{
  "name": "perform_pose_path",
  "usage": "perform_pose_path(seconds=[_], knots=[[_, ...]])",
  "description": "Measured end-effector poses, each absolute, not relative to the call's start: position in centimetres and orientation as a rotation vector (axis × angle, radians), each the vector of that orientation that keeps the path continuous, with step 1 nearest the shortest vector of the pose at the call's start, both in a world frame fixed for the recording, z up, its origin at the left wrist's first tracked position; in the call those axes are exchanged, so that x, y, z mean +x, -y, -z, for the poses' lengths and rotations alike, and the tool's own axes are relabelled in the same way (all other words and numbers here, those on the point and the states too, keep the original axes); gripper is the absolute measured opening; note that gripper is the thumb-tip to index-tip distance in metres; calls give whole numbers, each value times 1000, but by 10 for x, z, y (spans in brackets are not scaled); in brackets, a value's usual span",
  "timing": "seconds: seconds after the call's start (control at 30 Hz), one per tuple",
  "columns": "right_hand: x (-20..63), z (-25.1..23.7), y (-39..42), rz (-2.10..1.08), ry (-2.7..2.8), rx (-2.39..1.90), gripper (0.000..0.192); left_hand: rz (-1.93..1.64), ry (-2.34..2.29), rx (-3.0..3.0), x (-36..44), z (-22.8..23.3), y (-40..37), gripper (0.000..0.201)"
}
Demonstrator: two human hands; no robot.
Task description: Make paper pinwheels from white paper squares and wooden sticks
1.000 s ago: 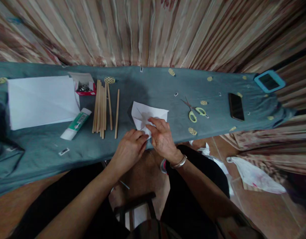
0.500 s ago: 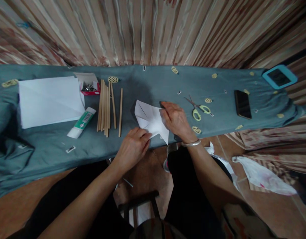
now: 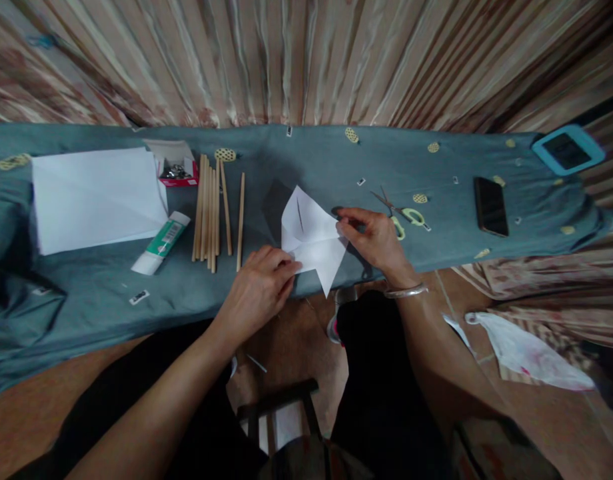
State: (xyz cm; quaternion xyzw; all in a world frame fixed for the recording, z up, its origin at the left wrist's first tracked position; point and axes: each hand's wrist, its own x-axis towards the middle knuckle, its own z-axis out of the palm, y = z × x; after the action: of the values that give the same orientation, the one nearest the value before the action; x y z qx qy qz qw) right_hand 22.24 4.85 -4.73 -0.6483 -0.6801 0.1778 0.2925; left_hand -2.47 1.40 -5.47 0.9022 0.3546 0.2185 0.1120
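Between my hands is a piece of white paper point(image 3: 314, 233), creased, with pointed corners and a dark slit near its top. My left hand point(image 3: 261, 280) pinches its lower left edge between thumb and fingers. At the right edge, my right hand point(image 3: 374, 237) grips the paper with thumb and forefinger. The paper's upper part is raised and casts a shadow on the cloth. Scissors point(image 3: 397, 212) with pale green handles lie just beyond my right hand, their blades apart. Left of the paper is a single wooden stick point(image 3: 241, 220).
A bunch of wooden sticks point(image 3: 206, 213) lies left of centre. Around it are a red-and-white box of metal clips point(image 3: 177, 175), a green-and-white glue tube point(image 3: 162, 241) and stacked white paper point(image 3: 96, 200). Farther right are a phone point(image 3: 490, 205) and a blue-framed device point(image 3: 569, 150).
My right hand has moved a little right and lifted its side of the paper. The paper has turned, its upper corner now pointing up. My left hand keeps hold of the lower left edge.
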Motion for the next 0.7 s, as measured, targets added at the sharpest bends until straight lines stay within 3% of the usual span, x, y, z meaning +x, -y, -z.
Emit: perform_pose_path(seconds=[0.33, 0.7], knots=[[234, 54, -36, -685, 1631, -1769, 30, -681, -1090, 2660, -30, 55, -26, 24], [220, 37, -5, -509, 1767, -1954, 16, -658, -1177, 2663, -29, 60, -32, 30]])
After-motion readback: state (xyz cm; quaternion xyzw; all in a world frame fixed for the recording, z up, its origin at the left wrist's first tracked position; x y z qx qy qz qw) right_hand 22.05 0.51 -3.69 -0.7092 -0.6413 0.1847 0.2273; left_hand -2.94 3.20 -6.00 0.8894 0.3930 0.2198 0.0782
